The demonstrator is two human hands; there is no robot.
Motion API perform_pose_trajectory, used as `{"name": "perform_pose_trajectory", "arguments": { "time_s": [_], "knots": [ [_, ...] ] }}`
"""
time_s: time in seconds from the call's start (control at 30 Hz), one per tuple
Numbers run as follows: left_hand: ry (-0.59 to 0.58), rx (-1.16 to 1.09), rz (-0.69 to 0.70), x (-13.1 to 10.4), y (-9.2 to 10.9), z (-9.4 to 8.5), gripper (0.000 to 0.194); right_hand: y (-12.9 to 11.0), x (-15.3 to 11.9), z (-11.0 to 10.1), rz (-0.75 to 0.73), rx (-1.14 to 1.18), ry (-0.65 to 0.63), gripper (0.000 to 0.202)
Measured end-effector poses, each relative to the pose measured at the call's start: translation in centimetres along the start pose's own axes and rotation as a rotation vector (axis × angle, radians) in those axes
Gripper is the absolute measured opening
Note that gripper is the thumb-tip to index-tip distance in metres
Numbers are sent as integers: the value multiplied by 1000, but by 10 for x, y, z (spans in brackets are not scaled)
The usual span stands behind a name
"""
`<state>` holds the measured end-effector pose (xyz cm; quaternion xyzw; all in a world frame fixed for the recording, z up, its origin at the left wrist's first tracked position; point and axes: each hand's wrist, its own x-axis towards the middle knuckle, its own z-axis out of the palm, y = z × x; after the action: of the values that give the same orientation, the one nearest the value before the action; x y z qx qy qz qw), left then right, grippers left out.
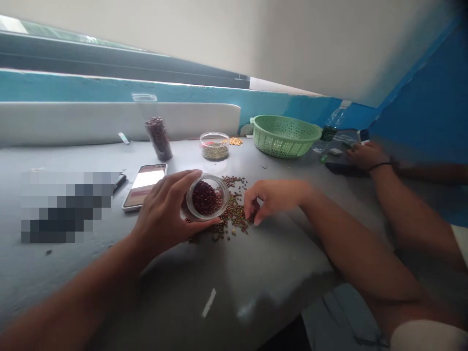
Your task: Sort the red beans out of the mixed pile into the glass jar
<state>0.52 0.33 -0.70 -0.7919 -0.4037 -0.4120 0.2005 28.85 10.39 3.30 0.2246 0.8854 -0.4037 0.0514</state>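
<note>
A clear round jar [207, 196] with dark red beans inside is gripped by my left hand [164, 207], its mouth tilted toward me. Loose small beans [234, 212], brown, reddish and greenish, lie scattered on the table around and right of the jar. Over the right edge of this pile, my right hand [268, 197] has its thumb and fingertips curled together in a pinch. What sits between those fingertips is too small to make out.
Behind stand a tall clear container of dark beans [158, 136], a low clear tub of green beans [215, 148] and a green basket [285, 139]. A phone [144, 185] lies left. Another person's hands [367, 157] rest at right, near a plastic bottle [331, 127].
</note>
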Motion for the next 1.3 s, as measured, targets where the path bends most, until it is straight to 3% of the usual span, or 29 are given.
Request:
{"name": "perform_pose_trajectory", "arguments": {
  "time_s": [0.2, 0.47, 0.6, 0.77, 1.0, 1.3],
  "knots": [
    [6, 28, -7, 0, 3, -1, 99, 1, 3, 0, 55, -40, 6, 21],
    [-69, -22, -101, -1, 5, -4, 91, 9, 9, 3, -31, -17, -29, 13],
    [-36, -33, -66, -1, 5, -2, 107, 5, 10, 4, -9, -92, -27, 9],
    [-54, -8, -70, 2, 6, -2, 101, -5, 8, 6, 8, -204, -36, 8],
    [-42, 21, -18, 1, 6, -1, 102, -6, 8, 5, 38, -169, -52, 8],
    [-38, -14, -63, -1, 7, 1, 100, -8, 1, -3, 48, -114, 66, 11]
  ]
}}
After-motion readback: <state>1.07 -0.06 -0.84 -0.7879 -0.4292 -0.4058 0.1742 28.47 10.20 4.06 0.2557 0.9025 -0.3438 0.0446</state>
